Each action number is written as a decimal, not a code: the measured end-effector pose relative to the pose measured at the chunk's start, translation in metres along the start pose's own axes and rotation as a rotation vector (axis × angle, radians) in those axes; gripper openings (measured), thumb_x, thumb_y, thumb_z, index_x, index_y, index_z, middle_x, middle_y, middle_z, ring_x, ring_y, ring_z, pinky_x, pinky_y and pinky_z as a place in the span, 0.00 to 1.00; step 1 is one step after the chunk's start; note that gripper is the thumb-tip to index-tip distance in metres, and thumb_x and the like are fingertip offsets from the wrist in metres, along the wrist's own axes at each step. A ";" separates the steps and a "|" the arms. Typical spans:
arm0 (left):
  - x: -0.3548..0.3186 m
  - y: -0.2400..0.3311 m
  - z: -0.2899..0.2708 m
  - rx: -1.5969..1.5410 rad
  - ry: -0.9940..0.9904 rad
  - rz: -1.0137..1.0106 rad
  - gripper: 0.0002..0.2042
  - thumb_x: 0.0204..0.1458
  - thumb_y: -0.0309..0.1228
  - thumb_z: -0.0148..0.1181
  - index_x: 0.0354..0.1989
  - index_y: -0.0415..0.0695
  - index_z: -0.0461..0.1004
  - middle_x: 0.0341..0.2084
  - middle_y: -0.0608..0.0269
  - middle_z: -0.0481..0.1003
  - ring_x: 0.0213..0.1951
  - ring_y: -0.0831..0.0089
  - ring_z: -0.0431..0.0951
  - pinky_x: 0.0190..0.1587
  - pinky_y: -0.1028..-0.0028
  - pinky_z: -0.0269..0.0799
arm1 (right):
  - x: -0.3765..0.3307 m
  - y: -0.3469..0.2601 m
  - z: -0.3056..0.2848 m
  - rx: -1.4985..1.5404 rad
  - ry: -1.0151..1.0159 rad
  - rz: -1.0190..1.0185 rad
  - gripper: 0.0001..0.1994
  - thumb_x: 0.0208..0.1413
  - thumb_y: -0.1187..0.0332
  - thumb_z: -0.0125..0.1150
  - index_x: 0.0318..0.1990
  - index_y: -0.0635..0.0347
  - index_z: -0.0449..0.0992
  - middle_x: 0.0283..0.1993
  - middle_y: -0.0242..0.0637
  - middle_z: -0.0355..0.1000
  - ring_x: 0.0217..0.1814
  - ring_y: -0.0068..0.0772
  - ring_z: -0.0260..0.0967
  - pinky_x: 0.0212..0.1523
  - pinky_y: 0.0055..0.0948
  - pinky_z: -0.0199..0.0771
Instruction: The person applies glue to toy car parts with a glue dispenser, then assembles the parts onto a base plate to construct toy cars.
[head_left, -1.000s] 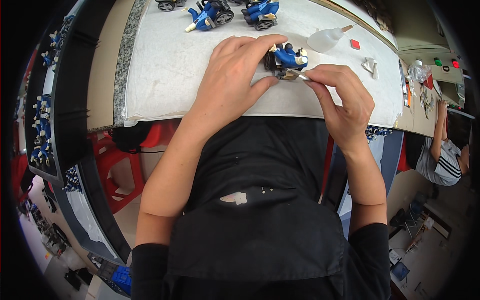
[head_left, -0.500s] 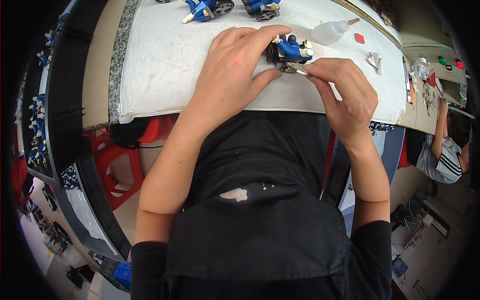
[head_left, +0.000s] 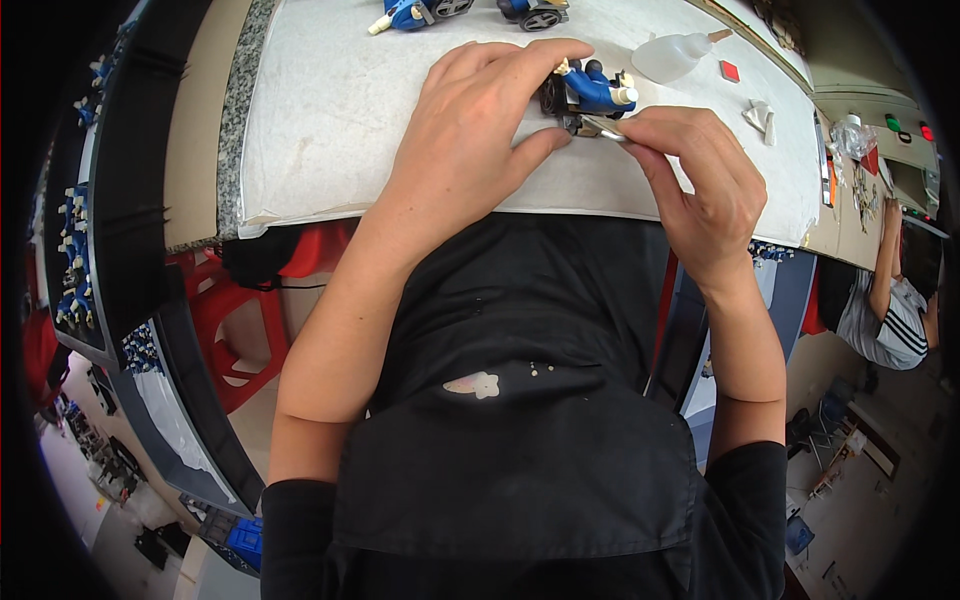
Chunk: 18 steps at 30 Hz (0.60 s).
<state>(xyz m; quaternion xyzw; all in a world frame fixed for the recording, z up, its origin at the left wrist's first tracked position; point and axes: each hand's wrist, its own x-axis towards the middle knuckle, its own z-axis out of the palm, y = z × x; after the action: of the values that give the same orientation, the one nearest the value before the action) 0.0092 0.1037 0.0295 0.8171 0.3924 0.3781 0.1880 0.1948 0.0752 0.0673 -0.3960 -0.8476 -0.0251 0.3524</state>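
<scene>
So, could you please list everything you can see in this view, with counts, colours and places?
blue toy vehicle: one, blue with dark wheels, on the mat, held in the hands
small metal tool: one, silvery, pinched at the toy's near side
other toy vehicles: two, blue, at the mat's far edge, partly cut off
squeeze bottle: one, translucent white, lying right of the held toy
red square piece: one, beyond the bottle
white mat: one, covering the bench
red stool: one, under the bench
co-worker: one, striped sleeve, far right
left hand: steadies the toy
right hand: holds the tool
</scene>
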 end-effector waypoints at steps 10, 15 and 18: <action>0.000 0.000 0.002 -0.033 0.123 0.080 0.23 0.36 0.26 0.64 0.45 0.49 0.68 0.31 0.61 0.72 0.40 0.63 0.70 0.47 0.67 0.60 | 0.002 -0.001 0.001 -0.004 0.015 -0.004 0.08 0.34 0.80 0.63 0.26 0.62 0.74 0.26 0.35 0.70 0.28 0.32 0.69 0.28 0.26 0.68; 0.005 0.003 0.000 0.004 -0.043 -0.037 0.23 0.35 0.27 0.65 0.45 0.50 0.70 0.38 0.65 0.73 0.44 0.67 0.70 0.50 0.69 0.60 | 0.004 -0.004 -0.001 -0.021 0.013 0.066 0.08 0.34 0.79 0.64 0.26 0.61 0.73 0.26 0.33 0.69 0.27 0.31 0.69 0.26 0.25 0.68; 0.007 0.008 0.004 0.030 0.008 -0.038 0.21 0.33 0.26 0.65 0.41 0.48 0.71 0.36 0.65 0.74 0.43 0.66 0.71 0.49 0.69 0.60 | 0.003 -0.003 0.001 -0.031 0.012 0.055 0.08 0.34 0.79 0.64 0.26 0.61 0.73 0.26 0.32 0.68 0.27 0.31 0.68 0.26 0.25 0.67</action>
<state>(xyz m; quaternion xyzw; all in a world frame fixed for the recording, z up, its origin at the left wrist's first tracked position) 0.0190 0.1042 0.0356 0.8108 0.4143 0.3716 0.1814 0.1909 0.0751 0.0692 -0.4243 -0.8338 -0.0310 0.3520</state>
